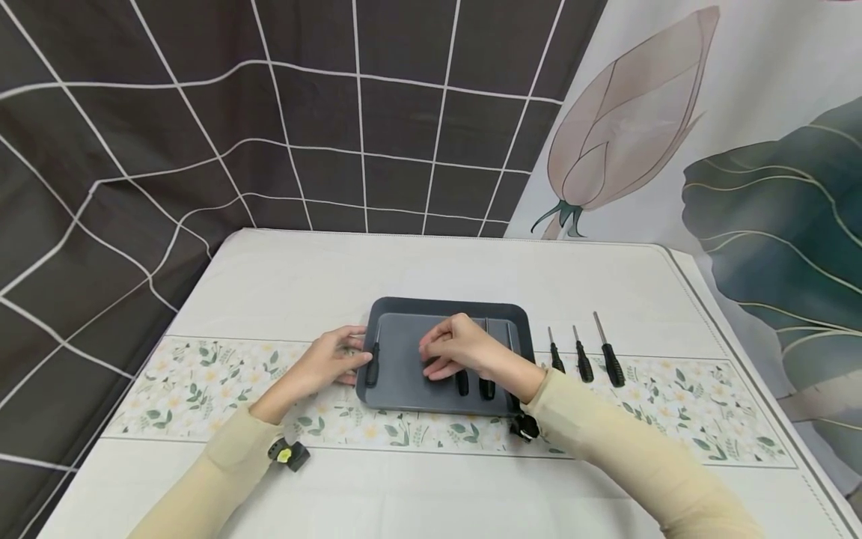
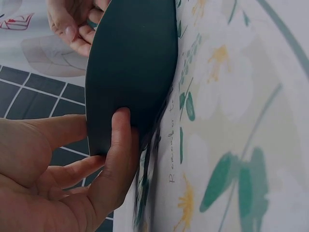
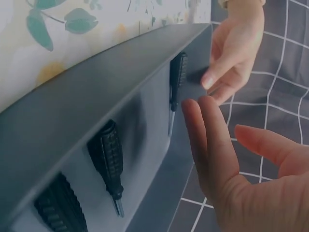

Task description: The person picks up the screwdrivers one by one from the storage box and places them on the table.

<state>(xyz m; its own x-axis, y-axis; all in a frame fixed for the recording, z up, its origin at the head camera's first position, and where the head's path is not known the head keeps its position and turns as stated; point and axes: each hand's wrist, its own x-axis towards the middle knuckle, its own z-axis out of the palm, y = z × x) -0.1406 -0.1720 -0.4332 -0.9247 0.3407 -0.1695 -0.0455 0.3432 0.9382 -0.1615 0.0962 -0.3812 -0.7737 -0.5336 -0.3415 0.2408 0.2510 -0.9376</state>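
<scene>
A grey rectangular tray lies on the table with several black-handled screwdrivers in it. One screwdriver is along the tray's left side; others, such as this screwdriver, lie in the right half, partly hidden under the right forearm. My left hand pinches the tray's left wall, thumb over the rim and fingertips against the outside. Above the tray's middle hovers my right hand. In the right wrist view its thumb stands apart from the fingers, with nothing held between them.
Right of the tray, three more screwdrivers lie in a row: a small one, a second small one and a longer one. A white tablecloth with a floral band covers the table. Dark checked fabric hangs behind.
</scene>
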